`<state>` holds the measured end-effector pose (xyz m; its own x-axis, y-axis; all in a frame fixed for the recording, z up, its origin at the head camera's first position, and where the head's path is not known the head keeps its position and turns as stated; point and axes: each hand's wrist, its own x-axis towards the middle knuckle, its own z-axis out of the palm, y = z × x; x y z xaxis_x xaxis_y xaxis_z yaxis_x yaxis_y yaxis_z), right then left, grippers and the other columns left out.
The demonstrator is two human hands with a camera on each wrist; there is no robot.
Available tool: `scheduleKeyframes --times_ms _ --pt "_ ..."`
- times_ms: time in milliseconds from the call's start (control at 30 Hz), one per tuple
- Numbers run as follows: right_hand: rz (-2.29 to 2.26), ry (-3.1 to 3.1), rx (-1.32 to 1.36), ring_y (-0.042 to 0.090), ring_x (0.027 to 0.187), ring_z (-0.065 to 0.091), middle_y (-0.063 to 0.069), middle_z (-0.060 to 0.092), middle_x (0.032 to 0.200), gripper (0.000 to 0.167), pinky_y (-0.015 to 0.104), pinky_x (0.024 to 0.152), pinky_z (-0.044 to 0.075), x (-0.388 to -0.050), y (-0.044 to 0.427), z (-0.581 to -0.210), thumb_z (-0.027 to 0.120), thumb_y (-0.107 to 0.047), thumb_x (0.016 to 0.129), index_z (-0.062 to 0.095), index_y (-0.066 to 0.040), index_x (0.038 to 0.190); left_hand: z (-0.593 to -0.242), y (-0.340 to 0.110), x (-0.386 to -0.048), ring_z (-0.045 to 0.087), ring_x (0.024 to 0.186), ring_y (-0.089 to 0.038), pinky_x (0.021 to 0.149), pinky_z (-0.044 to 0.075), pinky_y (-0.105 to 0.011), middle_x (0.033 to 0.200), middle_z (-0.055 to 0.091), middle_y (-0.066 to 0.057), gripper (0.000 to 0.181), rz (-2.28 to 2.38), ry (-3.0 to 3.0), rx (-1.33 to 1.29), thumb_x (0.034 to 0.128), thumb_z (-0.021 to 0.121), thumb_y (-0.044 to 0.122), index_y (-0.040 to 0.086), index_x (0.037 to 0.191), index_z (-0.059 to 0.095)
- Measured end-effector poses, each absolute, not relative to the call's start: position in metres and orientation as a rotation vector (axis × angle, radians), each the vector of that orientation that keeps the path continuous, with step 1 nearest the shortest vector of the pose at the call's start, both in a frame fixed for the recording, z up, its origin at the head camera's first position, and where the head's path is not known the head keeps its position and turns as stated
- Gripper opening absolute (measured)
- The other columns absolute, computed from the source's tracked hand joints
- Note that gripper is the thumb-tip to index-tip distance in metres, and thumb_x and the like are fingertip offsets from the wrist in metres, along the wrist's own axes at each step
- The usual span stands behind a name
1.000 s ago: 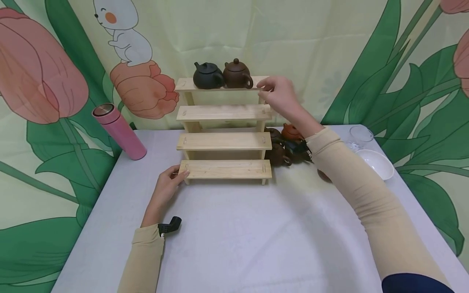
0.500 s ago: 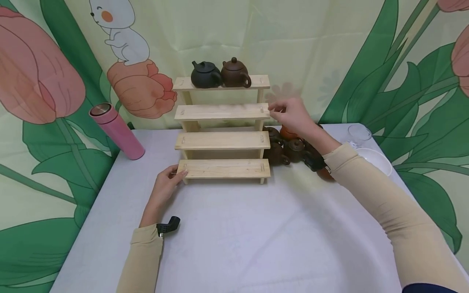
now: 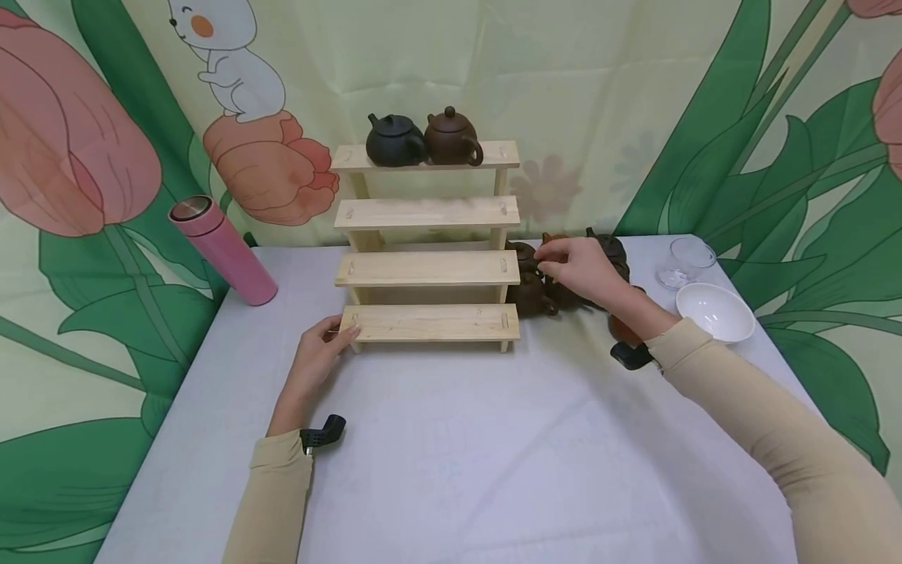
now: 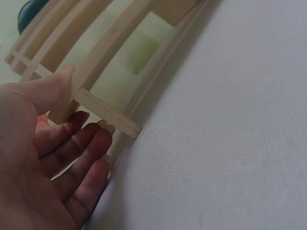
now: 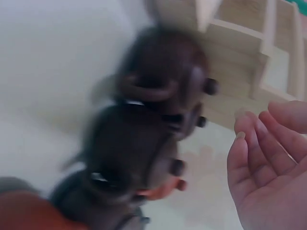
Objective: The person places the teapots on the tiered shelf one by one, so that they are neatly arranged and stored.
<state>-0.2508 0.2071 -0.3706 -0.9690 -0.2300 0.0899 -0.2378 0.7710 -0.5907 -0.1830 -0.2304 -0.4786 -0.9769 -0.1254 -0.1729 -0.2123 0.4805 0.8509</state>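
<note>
A four-step wooden display stand (image 3: 426, 268) stands on the white-covered table. My left hand (image 3: 313, 356) grips the left end of its lowest step, thumb above and fingers below, as the left wrist view shows. On the top step sit a black teapot (image 3: 395, 141) and a brown teapot (image 3: 452, 139), side by side. My right hand (image 3: 583, 270) is over a cluster of small teapots to the right of the stand, partly hiding them. In the right wrist view, its loosely bent fingers hold nothing, apart from the blurred dark teapots (image 5: 163, 67) and a reddish-orange one (image 5: 29, 211).
A pink thermos (image 3: 224, 251) stands at the table's left edge. Toward the right edge are a clear glass cup (image 3: 687, 258) and a white bowl (image 3: 715, 312), close to my right forearm. A printed curtain (image 3: 550, 78) hangs right behind the table.
My right hand has come away from the right end of the top step and moved down and right over the teapot cluster. The left hand has kept its grip on the lowest step.
</note>
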Motion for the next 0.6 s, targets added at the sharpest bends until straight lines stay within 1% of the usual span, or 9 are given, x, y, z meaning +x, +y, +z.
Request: scheduleKeyframes --times_ms 100,200,367,467,600 --pt "0.918 -2.974 0.389 0.029 0.093 0.064 0.016 0.072 0.111 0.023 0.036 0.075 0.049 -0.244 0.212 -0.381 0.065 -0.016 0.093 0.073 -0.007 0.112 -0.478 -0.231 -0.184 0.053 0.103 -0.021 0.079 0.048 -0.023 0.127 0.059 -0.011 0.066 1.526 2.628 -0.294 0.0928 0.064 0.052 0.01 0.142 0.052" --pt "0.909 -3.01 0.384 0.028 0.092 0.063 0.016 0.072 0.107 0.022 0.033 0.071 0.047 -0.237 0.216 -0.391 0.065 -0.016 0.093 0.074 -0.007 0.111 -0.479 -0.231 -0.183 0.053 0.104 -0.021 0.079 0.048 -0.024 0.128 0.059 -0.011 0.066 1.528 2.63 -0.29 0.0926 0.064 0.052 0.011 0.143 0.051" --pt "0.923 -3.028 0.383 0.024 0.083 0.063 0.013 0.074 0.095 0.022 0.028 0.065 0.047 -0.23 0.223 -0.405 0.067 -0.016 0.091 0.074 -0.006 0.11 -0.48 -0.23 -0.184 0.053 0.104 -0.021 0.08 0.049 -0.024 0.128 0.059 -0.011 0.066 1.532 2.628 -0.294 0.0925 0.064 0.052 0.011 0.142 0.052" --pt "0.913 -3.021 0.367 0.023 0.08 0.062 0.011 0.073 0.09 0.022 0.028 0.066 0.046 -0.227 0.224 -0.412 0.068 -0.017 0.09 0.074 -0.006 0.109 -0.479 -0.231 -0.184 0.052 0.104 -0.021 0.08 0.049 -0.024 0.127 0.059 -0.011 0.065 1.535 2.627 -0.294 0.0926 0.064 0.052 0.011 0.142 0.052" --pt "0.911 -3.032 0.333 0.023 0.081 0.061 0.01 0.072 0.088 0.024 0.029 0.069 0.045 -0.221 0.226 -0.42 0.067 -0.016 0.09 0.073 -0.006 0.111 -0.478 -0.231 -0.183 0.052 0.104 -0.02 0.079 0.049 -0.023 0.127 0.059 -0.011 0.065 1.53 2.628 -0.3 0.0929 0.064 0.051 0.011 0.142 0.052"
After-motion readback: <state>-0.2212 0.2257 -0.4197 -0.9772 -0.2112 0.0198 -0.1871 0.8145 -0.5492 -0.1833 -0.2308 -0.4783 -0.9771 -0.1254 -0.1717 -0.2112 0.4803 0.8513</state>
